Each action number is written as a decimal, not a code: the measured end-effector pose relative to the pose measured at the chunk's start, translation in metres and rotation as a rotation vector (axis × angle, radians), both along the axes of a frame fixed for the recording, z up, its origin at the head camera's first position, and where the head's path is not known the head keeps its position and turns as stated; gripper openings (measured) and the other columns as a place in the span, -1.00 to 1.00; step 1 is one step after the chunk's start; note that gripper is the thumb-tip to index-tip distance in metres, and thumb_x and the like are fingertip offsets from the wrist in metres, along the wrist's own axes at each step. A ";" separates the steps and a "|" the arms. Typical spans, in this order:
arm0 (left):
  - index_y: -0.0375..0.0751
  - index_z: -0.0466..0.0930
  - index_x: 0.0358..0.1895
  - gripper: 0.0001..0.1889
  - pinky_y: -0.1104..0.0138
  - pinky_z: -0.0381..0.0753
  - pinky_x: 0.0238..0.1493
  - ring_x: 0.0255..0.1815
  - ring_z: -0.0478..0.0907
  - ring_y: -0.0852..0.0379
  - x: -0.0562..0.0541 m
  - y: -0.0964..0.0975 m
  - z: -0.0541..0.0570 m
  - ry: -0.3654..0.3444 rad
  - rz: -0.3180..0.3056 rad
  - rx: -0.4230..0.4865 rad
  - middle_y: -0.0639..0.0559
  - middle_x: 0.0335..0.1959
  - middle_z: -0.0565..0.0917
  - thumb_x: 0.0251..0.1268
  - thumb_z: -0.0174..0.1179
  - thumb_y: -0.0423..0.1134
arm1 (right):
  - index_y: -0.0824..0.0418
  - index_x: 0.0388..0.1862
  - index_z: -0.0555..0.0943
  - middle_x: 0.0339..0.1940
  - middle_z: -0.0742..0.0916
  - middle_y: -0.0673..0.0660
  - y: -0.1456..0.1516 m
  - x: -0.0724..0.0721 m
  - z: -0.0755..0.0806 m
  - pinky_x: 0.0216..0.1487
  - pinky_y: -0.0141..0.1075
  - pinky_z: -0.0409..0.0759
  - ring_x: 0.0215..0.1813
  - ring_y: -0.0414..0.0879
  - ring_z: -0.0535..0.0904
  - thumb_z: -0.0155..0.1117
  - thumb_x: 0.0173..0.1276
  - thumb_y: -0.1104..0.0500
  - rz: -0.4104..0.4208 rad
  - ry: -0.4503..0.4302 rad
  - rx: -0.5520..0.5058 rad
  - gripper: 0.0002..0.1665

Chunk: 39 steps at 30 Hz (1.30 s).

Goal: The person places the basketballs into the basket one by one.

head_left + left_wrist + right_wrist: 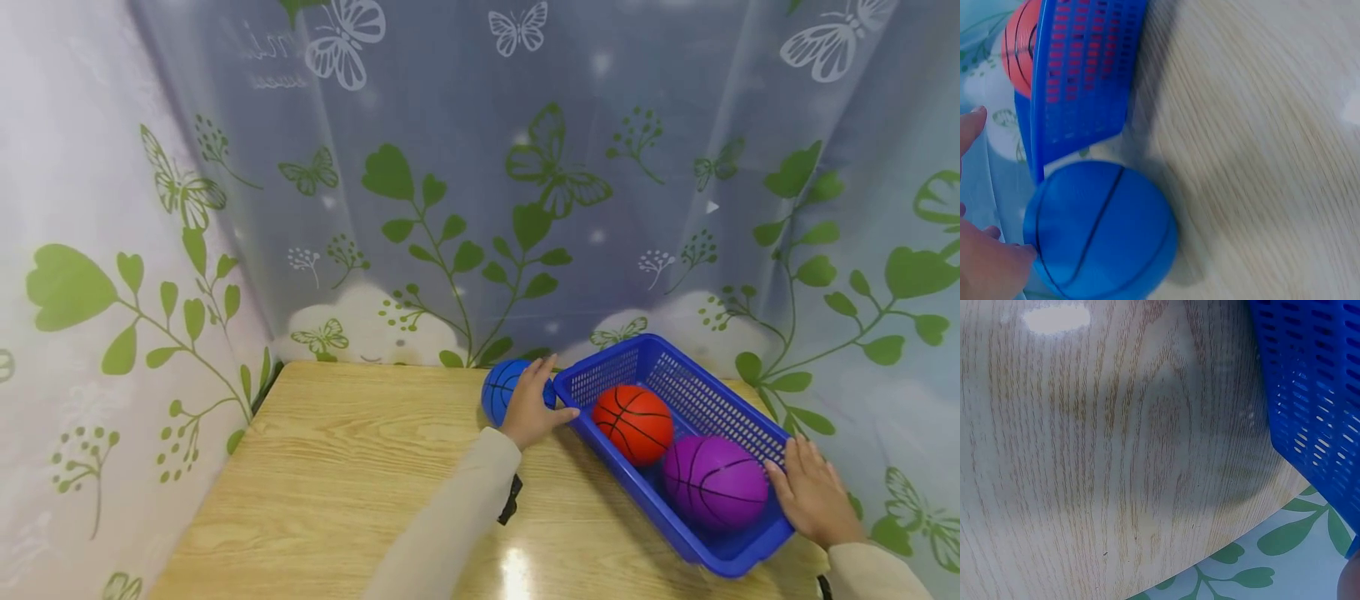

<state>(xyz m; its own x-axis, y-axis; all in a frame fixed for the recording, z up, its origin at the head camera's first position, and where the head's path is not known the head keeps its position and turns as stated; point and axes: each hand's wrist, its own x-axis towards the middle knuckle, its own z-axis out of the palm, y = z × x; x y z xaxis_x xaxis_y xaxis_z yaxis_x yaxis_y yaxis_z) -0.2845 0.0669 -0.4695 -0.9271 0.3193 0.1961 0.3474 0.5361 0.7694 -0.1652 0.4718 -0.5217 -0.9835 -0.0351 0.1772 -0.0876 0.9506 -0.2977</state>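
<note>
In the head view my left hand (531, 410) is at the blue ball (498, 392), which has black seam lines like a basketball. Its fingers reach over the ball's right side, and the thumb extends toward the basket rim. The left wrist view shows the blue ball (1100, 231) on the table beside the basket (1085, 69), with fingertips touching its edge. My right hand (816, 492) rests at the right rim of the blue plastic basket (630, 481), fingers extended. An orange-red ball (633, 425) and a larger purple ball (716, 483) lie inside the basket.
The basket stands on the right side of a wood-grain table (345, 467). A curtain (450, 208) printed with green leaves and butterflies hangs behind the table and along both sides. Light glares off the tabletop near the front.
</note>
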 end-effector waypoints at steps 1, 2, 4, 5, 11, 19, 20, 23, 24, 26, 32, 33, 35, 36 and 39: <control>-0.09 0.09 0.51 -0.06 -0.06 0.23 0.36 0.48 0.09 -0.20 -0.001 -0.003 0.001 0.000 0.003 0.008 -0.25 0.48 0.13 0.08 0.43 -0.09 | 0.74 0.36 -0.11 0.36 0.02 0.72 0.000 0.000 0.000 0.38 0.31 -0.34 0.45 0.51 -0.29 -0.38 0.60 0.06 0.001 -0.002 -0.002 -0.25; -0.08 0.08 0.51 -0.06 -0.07 0.22 0.36 0.48 0.07 -0.21 -0.001 -0.007 0.001 -0.003 0.009 0.016 -0.25 0.48 0.12 0.08 0.42 -0.11 | 0.74 0.36 -0.11 0.36 0.02 0.72 0.001 0.000 0.000 0.38 0.32 -0.34 0.45 0.51 -0.30 -0.38 0.60 0.06 0.002 -0.002 -0.002 -0.25; -0.10 0.08 0.51 -0.06 -0.08 0.22 0.36 0.48 0.06 -0.25 -0.003 -0.013 0.001 0.015 0.021 0.006 -0.28 0.47 0.13 0.08 0.42 -0.11 | 0.74 0.36 -0.11 0.36 0.01 0.71 0.001 0.000 0.000 0.37 0.32 -0.34 0.45 0.51 -0.30 -0.38 0.60 0.06 0.004 -0.008 -0.002 -0.25; -0.10 0.08 0.51 -0.06 -0.08 0.22 0.36 0.48 0.06 -0.25 -0.005 -0.016 0.000 0.021 0.029 -0.005 -0.28 0.47 0.13 0.08 0.42 -0.09 | 0.74 0.36 -0.12 0.37 0.00 0.71 0.001 0.000 0.001 0.37 0.32 -0.34 0.45 0.51 -0.31 -0.39 0.60 0.05 0.005 -0.014 -0.002 -0.24; -0.20 0.13 0.48 -0.07 -0.15 0.27 0.30 0.45 0.08 -0.31 -0.008 -0.036 0.001 0.039 0.064 0.016 -0.31 0.44 0.19 0.04 0.44 -0.11 | 0.75 0.36 -0.12 0.36 -0.01 0.72 -0.001 -0.001 0.004 0.37 0.33 -0.33 0.44 0.52 -0.31 -0.41 0.60 0.05 0.003 -0.019 0.001 -0.24; -0.24 0.10 0.48 -0.03 -0.16 0.26 0.30 0.43 0.11 -0.33 -0.014 -0.062 -0.018 -0.018 0.146 0.046 -0.38 0.42 0.17 0.02 0.45 -0.13 | 0.75 0.36 -0.12 0.36 -0.01 0.72 -0.002 -0.001 0.003 0.34 0.36 -0.28 0.44 0.53 -0.29 -0.41 0.61 0.05 -0.003 -0.039 0.016 -0.24; -0.25 0.09 0.48 -0.03 -0.15 0.24 0.32 0.44 0.10 -0.33 -0.015 -0.065 -0.020 -0.029 0.159 0.057 -0.39 0.43 0.16 0.01 0.46 -0.14 | 0.75 0.36 -0.12 0.36 -0.01 0.72 -0.002 -0.001 0.004 0.34 0.36 -0.27 0.44 0.53 -0.29 -0.41 0.61 0.05 -0.003 -0.041 0.013 -0.24; -0.34 0.09 0.47 -0.01 -0.17 0.21 0.33 0.44 0.09 -0.35 -0.016 -0.070 -0.027 -0.045 0.181 0.092 -0.41 0.42 0.16 -0.01 0.47 -0.14 | 0.74 0.36 -0.13 0.36 -0.02 0.72 -0.002 -0.001 0.005 0.35 0.35 -0.28 0.44 0.52 -0.30 -0.42 0.61 0.04 -0.006 -0.050 0.014 -0.24; -0.36 0.08 0.47 0.00 -0.18 0.20 0.33 0.44 0.09 -0.35 -0.016 -0.071 -0.028 -0.050 0.184 0.103 -0.41 0.43 0.15 -0.02 0.47 -0.13 | 0.75 0.36 -0.13 0.36 -0.01 0.72 -0.002 -0.001 0.006 0.35 0.35 -0.28 0.44 0.52 -0.31 -0.43 0.61 0.03 -0.007 -0.050 0.014 -0.23; -0.39 0.06 0.47 0.01 -0.17 0.19 0.34 0.44 0.08 -0.34 -0.017 -0.071 -0.033 -0.065 0.188 0.108 -0.40 0.44 0.13 -0.01 0.46 -0.11 | 0.75 0.36 -0.13 0.36 -0.02 0.72 -0.002 0.000 0.007 0.35 0.35 -0.29 0.44 0.52 -0.31 -0.43 0.61 0.04 -0.007 -0.050 0.013 -0.23; -0.32 0.04 0.49 0.05 -0.19 0.24 0.30 0.44 0.09 -0.35 -0.021 -0.063 -0.043 -0.118 0.221 0.155 -0.38 0.46 0.08 -0.02 0.47 -0.05 | 0.74 0.36 -0.13 0.37 -0.01 0.71 -0.004 0.000 0.007 0.35 0.35 -0.29 0.44 0.51 -0.33 -0.39 0.61 0.05 -0.011 -0.046 0.014 -0.24; -0.30 0.03 0.49 0.05 -0.20 0.24 0.29 0.43 0.09 -0.37 -0.021 -0.061 -0.044 -0.130 0.225 0.169 -0.38 0.47 0.06 -0.02 0.47 -0.04 | 0.74 0.36 -0.13 0.37 -0.01 0.71 -0.004 0.000 0.007 0.35 0.35 -0.29 0.45 0.50 -0.33 -0.39 0.61 0.05 -0.012 -0.046 0.015 -0.24; -0.28 0.02 0.50 0.06 -0.22 0.25 0.28 0.42 0.09 -0.40 -0.021 -0.057 -0.046 -0.152 0.230 0.195 -0.40 0.47 0.03 -0.03 0.46 -0.02 | 0.74 0.36 -0.13 0.37 -0.01 0.71 -0.004 0.000 0.007 0.35 0.35 -0.29 0.45 0.50 -0.33 -0.39 0.61 0.05 -0.014 -0.043 0.014 -0.24; -0.27 0.01 0.51 0.07 -0.23 0.25 0.27 0.41 0.10 -0.42 -0.021 -0.055 -0.047 -0.157 0.233 0.204 -0.41 0.47 0.02 -0.03 0.46 -0.01 | 0.74 0.36 -0.13 0.37 -0.01 0.71 -0.004 0.000 0.006 0.35 0.35 -0.29 0.45 0.51 -0.32 -0.39 0.61 0.05 -0.014 -0.042 0.013 -0.24; -0.24 -0.02 0.52 0.08 -0.25 0.27 0.24 0.39 0.12 -0.44 -0.021 -0.048 -0.049 -0.175 0.244 0.219 -0.40 0.47 0.02 -0.03 0.46 0.00 | 0.74 0.37 -0.14 0.37 -0.02 0.71 -0.003 0.000 0.007 0.36 0.34 -0.30 0.44 0.51 -0.32 -0.40 0.61 0.04 -0.015 -0.049 0.004 -0.24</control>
